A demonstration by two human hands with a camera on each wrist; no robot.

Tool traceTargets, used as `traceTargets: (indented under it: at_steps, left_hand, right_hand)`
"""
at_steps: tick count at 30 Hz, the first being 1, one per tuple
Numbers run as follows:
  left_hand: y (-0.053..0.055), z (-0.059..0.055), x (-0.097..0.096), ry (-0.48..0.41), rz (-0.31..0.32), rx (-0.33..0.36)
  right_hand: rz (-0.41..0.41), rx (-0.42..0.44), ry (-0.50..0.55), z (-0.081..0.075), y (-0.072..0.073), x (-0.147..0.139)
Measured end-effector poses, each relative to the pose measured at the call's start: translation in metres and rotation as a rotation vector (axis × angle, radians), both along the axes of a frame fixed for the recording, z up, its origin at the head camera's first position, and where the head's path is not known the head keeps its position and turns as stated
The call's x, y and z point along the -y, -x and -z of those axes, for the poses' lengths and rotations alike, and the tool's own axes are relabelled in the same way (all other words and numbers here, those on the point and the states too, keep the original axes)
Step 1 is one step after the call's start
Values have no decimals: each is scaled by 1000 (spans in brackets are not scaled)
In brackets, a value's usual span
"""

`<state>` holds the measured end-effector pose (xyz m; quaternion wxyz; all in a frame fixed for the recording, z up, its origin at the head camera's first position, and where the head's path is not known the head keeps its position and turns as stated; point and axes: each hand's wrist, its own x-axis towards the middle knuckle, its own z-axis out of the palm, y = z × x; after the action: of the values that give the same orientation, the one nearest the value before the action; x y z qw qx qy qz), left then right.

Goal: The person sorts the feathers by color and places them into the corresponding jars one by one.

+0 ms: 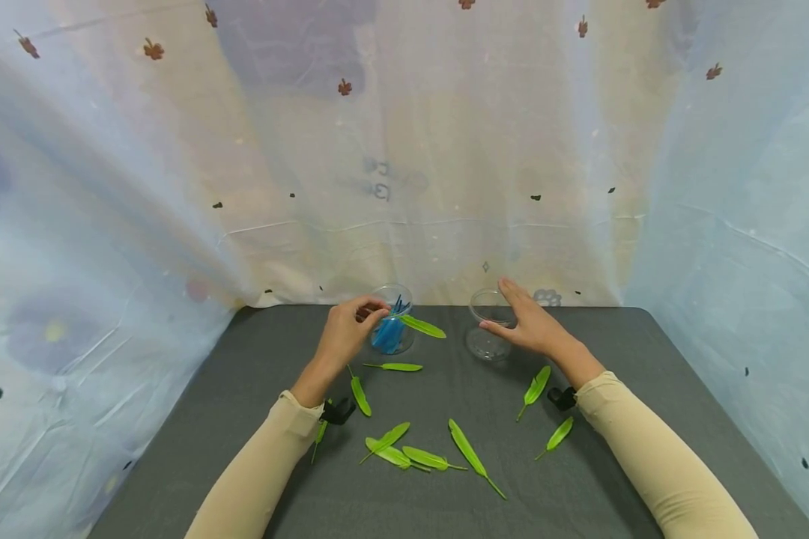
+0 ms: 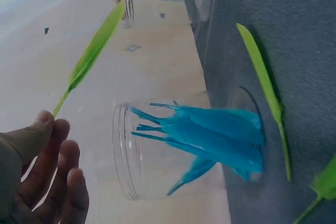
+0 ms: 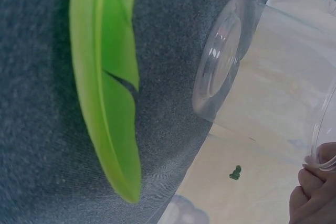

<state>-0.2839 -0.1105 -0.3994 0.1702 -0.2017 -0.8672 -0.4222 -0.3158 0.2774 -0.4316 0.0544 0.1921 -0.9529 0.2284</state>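
Observation:
My left hand (image 1: 346,329) pinches a green feather (image 1: 423,327) by its quill between thumb and forefinger. In the left wrist view the vane points up and away from the fingers. Just beyond this hand stands a clear jar (image 2: 123,153) with several blue feathers (image 2: 210,135) in it, quills toward the open mouth. My right hand (image 1: 534,323) holds a second clear jar (image 1: 488,346) at its rim, thumb on the near side. Nothing shows inside that jar. The right wrist view catches the curled fingers (image 3: 311,187) right at the rim.
Several green feathers lie scattered on the dark grey table (image 1: 431,516), among them one in front of the blue-filled jar (image 1: 396,367), a long one near the middle (image 1: 468,448) and one below my right wrist (image 1: 535,389). A patterned curtain (image 1: 431,150) hangs close behind the jars.

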Motion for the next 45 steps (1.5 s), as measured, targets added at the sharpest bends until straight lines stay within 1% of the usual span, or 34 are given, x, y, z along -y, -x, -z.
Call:
traceTargets:
  at_steps: [6,8,13,17,22,27,31,38,45]
  left_hand:
    - [13,-2,-9,-52,-9,7]
    - [17,-2,-13,-63,-7,-1]
    - [25,-7,-24,-104,1,-22]
    - [30,-12,-35,-144,15,-30]
    - [36,-18,-50,-148,21,-41]
    - [38,-19,-67,-123,21,-48]
    - [38,-17,-80,-105,29,-28]
    - [40,-8,-99,-73,28,12]
    - [43,-2,-115,-35,30,32]
  right_hand:
    - [-1,4,4,-1,0,0]
    - [-3,0,4,-1,0,0]
    - [-5,-5,5,1,0,0]
    - [0,-2,4,1,1,1]
    - [-1,5,3,0,0,0]
    - [-1,20,2,0,-1,0]
    - [8,18,4,0,-1,0]
    - [22,20,2,0,-1,2]
    - [25,18,14,1,0,2]
